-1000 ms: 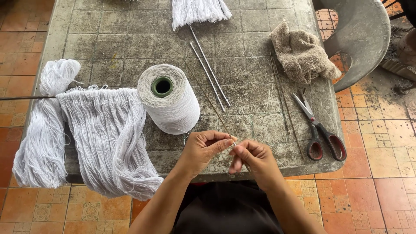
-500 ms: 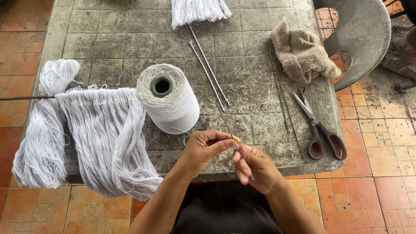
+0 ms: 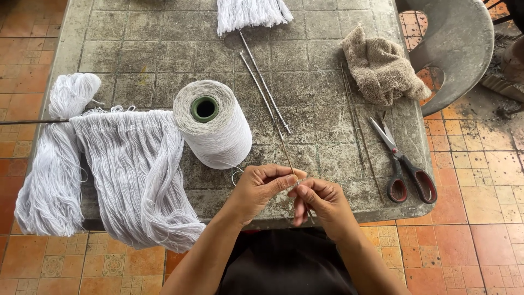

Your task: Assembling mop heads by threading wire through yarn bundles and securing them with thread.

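At the near edge of the tabletop (image 3: 338,71), the left hand (image 3: 261,188) and right hand (image 3: 321,201) both pinched the thin stick (image 3: 273,117), judged light, stiff and brittle, best gripped near its end, beside the white thread cone (image 3: 215,128)

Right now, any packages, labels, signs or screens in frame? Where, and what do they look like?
None in view: no package, label, sign or screen.
Nearest to a package: large white thread cone with green core, lying on the grey stone table, left of centre.
Left hand and right hand pinch a thin brown stick at the near edge.
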